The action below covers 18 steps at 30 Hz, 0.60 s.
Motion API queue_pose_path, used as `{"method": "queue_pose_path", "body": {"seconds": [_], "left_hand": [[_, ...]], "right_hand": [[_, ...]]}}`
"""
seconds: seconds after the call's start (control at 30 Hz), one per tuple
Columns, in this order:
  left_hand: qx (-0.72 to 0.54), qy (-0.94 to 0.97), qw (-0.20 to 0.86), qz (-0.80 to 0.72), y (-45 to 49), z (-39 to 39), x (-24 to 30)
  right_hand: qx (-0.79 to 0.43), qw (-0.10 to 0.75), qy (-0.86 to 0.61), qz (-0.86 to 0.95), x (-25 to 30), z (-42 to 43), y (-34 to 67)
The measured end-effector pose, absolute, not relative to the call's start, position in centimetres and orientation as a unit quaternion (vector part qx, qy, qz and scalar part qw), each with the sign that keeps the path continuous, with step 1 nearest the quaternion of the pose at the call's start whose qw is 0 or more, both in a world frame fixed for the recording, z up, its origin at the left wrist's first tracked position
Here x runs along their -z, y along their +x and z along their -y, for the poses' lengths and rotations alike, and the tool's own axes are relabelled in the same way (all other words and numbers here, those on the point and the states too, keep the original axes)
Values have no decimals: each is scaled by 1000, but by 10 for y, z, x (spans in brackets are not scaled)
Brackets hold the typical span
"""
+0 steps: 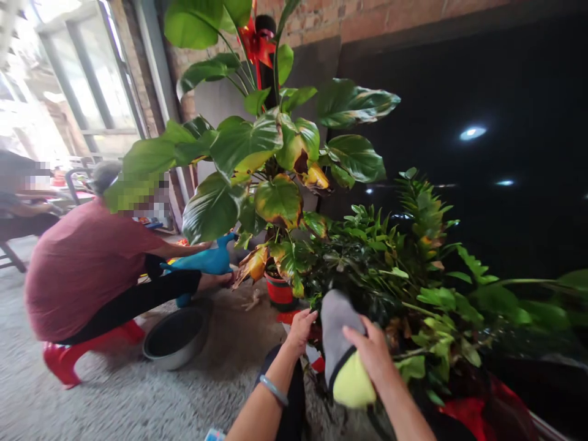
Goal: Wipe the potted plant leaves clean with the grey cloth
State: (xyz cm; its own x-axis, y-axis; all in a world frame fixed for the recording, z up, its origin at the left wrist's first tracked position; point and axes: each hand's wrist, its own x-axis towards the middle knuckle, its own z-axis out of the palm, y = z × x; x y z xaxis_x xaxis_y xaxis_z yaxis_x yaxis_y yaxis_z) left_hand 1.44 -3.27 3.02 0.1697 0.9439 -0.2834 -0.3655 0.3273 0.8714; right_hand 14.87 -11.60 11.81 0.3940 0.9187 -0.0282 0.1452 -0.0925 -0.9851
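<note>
While one tall, broad-leaved green plant (250,147) is seen beyond, two bare arms (255,411) are extended forward, converging. One soft grey-and-yellow fabric mitt (337,321) is gripped, tilted, by the right hand (373,350). The left hand (301,332) is curled just beside it, fingertips drawn together; what is held cannot be told. One pale-grey ring-shaped bracelet (274,391) is worn on the left arm.

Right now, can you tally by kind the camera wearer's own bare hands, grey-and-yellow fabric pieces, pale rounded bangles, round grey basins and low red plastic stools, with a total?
Bare hands: 2 (left hand, right hand)
Grey-and-yellow fabric piece: 1
Pale rounded bangle: 1
Round grey basin: 1
Low red plastic stool: 1
Total: 6
</note>
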Motion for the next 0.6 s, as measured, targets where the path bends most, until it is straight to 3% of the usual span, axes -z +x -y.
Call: {"method": "queue_pose_path", "body": {"seconds": [0.2,0.6], "left_hand": [[-491,330,696,-407,8,38,-20],[-469,341,698,-420,4,19,12]], "right_hand": [[-413,436,-634,487,-68,166,143],[-406,450,-637,477,-74,182,160]]}}
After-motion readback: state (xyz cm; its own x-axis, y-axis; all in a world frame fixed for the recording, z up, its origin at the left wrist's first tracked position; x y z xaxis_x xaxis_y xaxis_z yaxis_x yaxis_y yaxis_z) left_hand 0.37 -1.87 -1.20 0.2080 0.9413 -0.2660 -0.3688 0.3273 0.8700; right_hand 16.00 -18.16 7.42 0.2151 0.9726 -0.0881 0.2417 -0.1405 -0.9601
